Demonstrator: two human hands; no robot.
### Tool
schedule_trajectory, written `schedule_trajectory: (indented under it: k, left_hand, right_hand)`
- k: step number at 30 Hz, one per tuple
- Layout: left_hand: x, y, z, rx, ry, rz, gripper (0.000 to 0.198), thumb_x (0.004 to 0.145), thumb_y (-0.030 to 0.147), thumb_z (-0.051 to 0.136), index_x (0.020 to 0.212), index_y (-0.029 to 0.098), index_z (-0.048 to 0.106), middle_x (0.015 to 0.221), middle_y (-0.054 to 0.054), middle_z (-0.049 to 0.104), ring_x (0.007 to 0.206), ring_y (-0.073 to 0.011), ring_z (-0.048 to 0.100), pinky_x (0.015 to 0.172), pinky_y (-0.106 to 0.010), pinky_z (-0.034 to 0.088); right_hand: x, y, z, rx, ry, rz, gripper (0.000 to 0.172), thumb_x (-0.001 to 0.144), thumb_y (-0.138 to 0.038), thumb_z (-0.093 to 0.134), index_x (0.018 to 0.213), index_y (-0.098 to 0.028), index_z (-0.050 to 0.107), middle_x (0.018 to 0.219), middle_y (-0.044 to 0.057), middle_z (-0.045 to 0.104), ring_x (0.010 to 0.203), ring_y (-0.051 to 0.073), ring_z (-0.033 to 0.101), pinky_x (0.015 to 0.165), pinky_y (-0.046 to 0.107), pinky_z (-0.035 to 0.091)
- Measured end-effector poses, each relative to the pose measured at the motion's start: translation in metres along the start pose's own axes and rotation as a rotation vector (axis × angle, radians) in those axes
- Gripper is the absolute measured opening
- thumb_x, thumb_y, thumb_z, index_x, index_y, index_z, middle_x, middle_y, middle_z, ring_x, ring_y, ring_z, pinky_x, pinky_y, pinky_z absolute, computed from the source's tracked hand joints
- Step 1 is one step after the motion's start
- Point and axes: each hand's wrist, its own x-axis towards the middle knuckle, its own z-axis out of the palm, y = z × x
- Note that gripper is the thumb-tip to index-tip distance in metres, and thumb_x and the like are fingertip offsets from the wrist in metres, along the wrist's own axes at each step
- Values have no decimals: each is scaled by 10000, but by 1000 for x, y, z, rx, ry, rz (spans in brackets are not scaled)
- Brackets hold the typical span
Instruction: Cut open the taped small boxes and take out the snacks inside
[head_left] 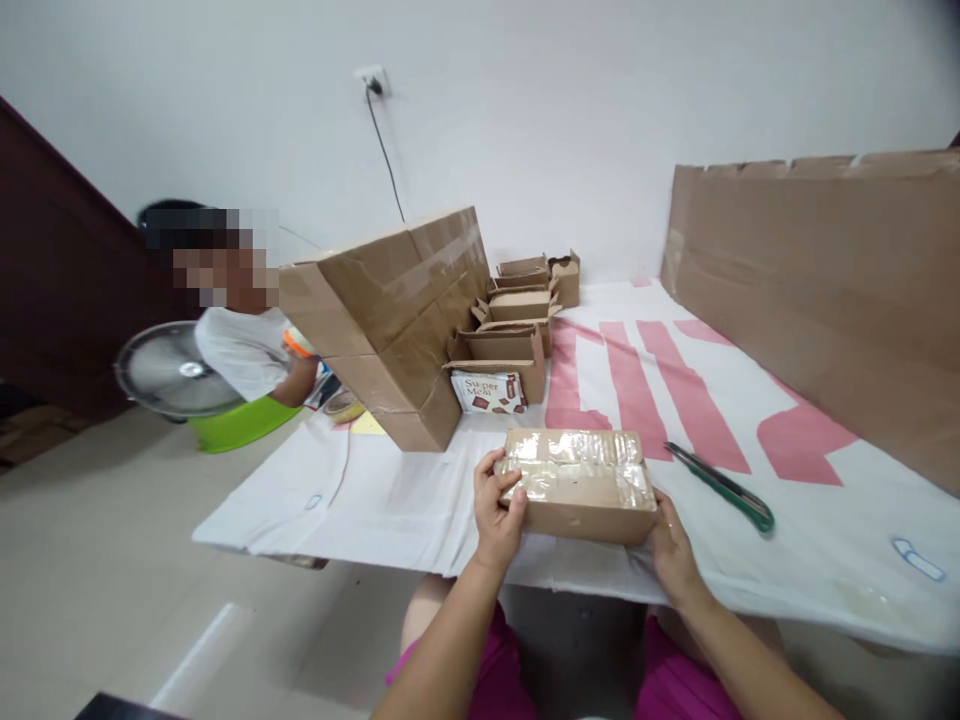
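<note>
A small cardboard box [577,490], its top covered in shiny clear tape, is held between my two hands over the table's front edge. My left hand [501,512] grips its left end, with the thumb along the near side and fingers over the top. Around the right end my right hand [675,550] is closed, its fingers partly hidden behind the box. To the right lies a green utility knife [720,487] on the cloth. Beyond the box, a printed "Super Meal" packet [489,392] leans against an open cardboard box [499,348].
Stacked taped boxes [412,310] form a wall left of centre. Several open boxes [521,305] stand in a row behind. A large cardboard sheet [817,300] borders the right side. At the left, a person in a white shirt [240,350] sits near a fan [161,370] and green tub [240,425].
</note>
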Motion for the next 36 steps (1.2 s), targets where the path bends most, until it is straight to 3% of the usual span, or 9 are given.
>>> schedule_trajectory:
  k: [5, 9, 13, 17, 20, 24, 30, 33, 36]
  left_hand:
    - [0, -1, 0, -20, 0, 9, 207, 888, 383, 538, 941, 205, 628, 1236, -119, 530, 1197, -276, 519, 1005, -501, 422]
    - [-1, 1, 1, -44, 21, 19, 178, 894, 350, 544, 959, 206, 626, 1252, -113, 517, 1201, -273, 516, 1003, -489, 419]
    - [-3, 2, 1, -50, 26, 16, 168, 889, 331, 551, 965, 202, 627, 1254, -116, 513, 1204, -274, 515, 1001, -493, 425]
    - [-3, 2, 0, -51, 30, 12, 172, 886, 330, 553, 962, 196, 630, 1253, -121, 516, 1204, -277, 516, 1005, -502, 424]
    - [-3, 3, 1, -47, 32, -4, 193, 885, 351, 549, 953, 192, 633, 1251, -125, 519, 1206, -282, 515, 1005, -504, 425]
    - [-3, 4, 1, -62, 29, -13, 186, 889, 346, 542, 946, 193, 631, 1251, -124, 515, 1213, -278, 510, 1008, -495, 423]
    - [-3, 6, 2, -49, 38, -37, 217, 890, 379, 532, 921, 190, 635, 1248, -124, 519, 1210, -277, 508, 1002, -491, 425]
    - [-3, 7, 2, -54, 35, -36, 217, 895, 381, 525, 931, 197, 635, 1251, -116, 516, 1210, -271, 506, 1008, -487, 418]
    - [-4, 7, 0, -63, 26, -30, 210, 900, 376, 520, 939, 202, 630, 1256, -114, 508, 1217, -267, 500, 1014, -486, 414]
  right_hand:
    - [37, -2, -41, -265, -44, -52, 446, 840, -564, 512, 1074, -197, 609, 1085, 114, 674, 959, 252, 636, 819, 406, 526]
    - [68, 2, -80, -798, 104, -273, 389, 841, -453, 483, 1071, -179, 638, 1187, 153, 625, 1154, 330, 526, 958, 521, 413]
    - [80, 13, -103, -1228, 65, -113, 417, 845, -379, 487, 1164, -148, 625, 1231, 192, 606, 1132, 387, 520, 894, 558, 409]
    - [82, 17, -106, -1309, -54, -71, 371, 865, -302, 488, 1149, -119, 639, 1051, 198, 658, 982, 362, 590, 796, 493, 455]
    - [86, -1, -98, -1176, -35, -161, 341, 841, -253, 514, 1120, -103, 641, 1002, 184, 650, 948, 326, 609, 796, 441, 483]
    - [90, -65, -72, -901, 59, -464, 360, 877, -332, 527, 1199, -178, 580, 1051, 126, 604, 963, 277, 607, 751, 380, 515]
    - [85, -158, -8, -888, -289, -975, 268, 934, -201, 470, 1165, -225, 604, 981, 63, 629, 834, 189, 596, 709, 303, 464]
    - [80, -173, 22, -1024, -376, -1160, 253, 925, -140, 459, 1102, -205, 628, 948, 67, 641, 794, 188, 567, 705, 318, 400]
    - [77, -178, 38, -1089, -447, -1217, 237, 913, -153, 493, 1115, -181, 614, 933, 80, 637, 791, 198, 547, 697, 328, 348]
